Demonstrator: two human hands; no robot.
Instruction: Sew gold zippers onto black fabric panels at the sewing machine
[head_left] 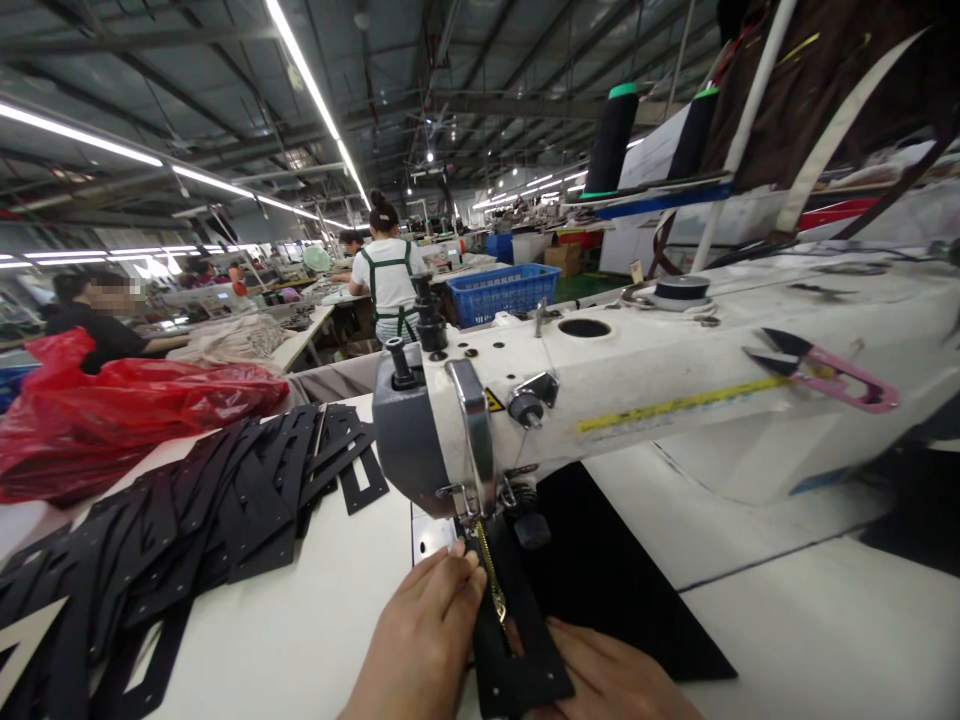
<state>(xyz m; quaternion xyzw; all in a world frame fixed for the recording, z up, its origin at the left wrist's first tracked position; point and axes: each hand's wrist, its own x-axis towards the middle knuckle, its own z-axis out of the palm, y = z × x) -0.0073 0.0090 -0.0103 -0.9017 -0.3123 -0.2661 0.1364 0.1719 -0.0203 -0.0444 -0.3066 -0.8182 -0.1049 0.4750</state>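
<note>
Far left of the hands, one red bag (112, 415) is lying beside a heap of black cutouts (187, 520), too many to count. The left hand (424, 640) is lying flat, fingers together, pressing one black piece (517, 640) with one gold zipper (491, 580) under the machine (600, 400). The right hand (607, 675) is resting flat on the piece's right edge, gripping nothing; one pink snips (832, 372) are lying up right, below two black cones (611, 140).

Directly ahead of both hands the sewing machine head (450, 430) blocks the way. Left of the left hand (420, 640) lies bare surface (315, 610), then a sprawl of black cut pieces (172, 530). Right of the right hand (607, 680), open surface runs under the machine's arm (675, 390).
</note>
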